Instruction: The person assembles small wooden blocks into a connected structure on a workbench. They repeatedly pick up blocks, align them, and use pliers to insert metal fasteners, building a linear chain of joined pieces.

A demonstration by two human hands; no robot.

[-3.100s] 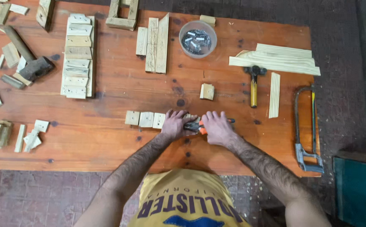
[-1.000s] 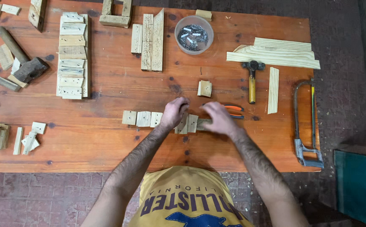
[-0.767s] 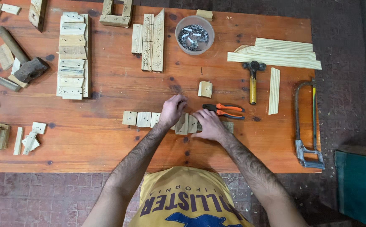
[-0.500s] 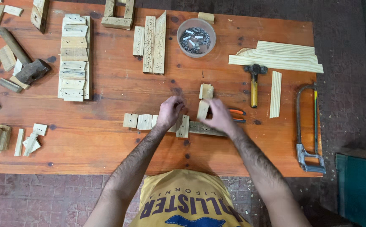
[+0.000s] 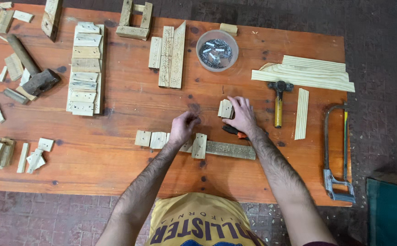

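Since half a second ago, right hand (image 5: 240, 115) shifted up and away from long wooden strip (image 5: 230, 150), now resting over small wood block (image 5: 226, 108) higher on orange table (image 5: 130, 114), fingers curled on block's right edge, touching it (firm grasp or just contact: cannot tell). Left hand (image 5: 182, 128) pulled slightly up, loosely closed into a fist just above row of square blocks (image 5: 151, 139), holding nothing visible; whether it touches row not clear. Hands apart, close side by side. Upright short block (image 5: 199, 146) standing across left end of strip, touching it. Orange-handled pliers (image 5: 234, 132) lying just under right wrist, partly hidden. Hammer (image 5: 278, 102) near, right of right hand; thin slat (image 5: 301, 114) beside it, hacksaw (image 5: 335, 155) at table's right edge. Round tub of nails (image 5: 216, 50) above hands, well apart. Stack of planks (image 5: 85, 68) and mallet (image 5: 30, 68) far left, offcuts (image 5: 16, 152) at lower left.
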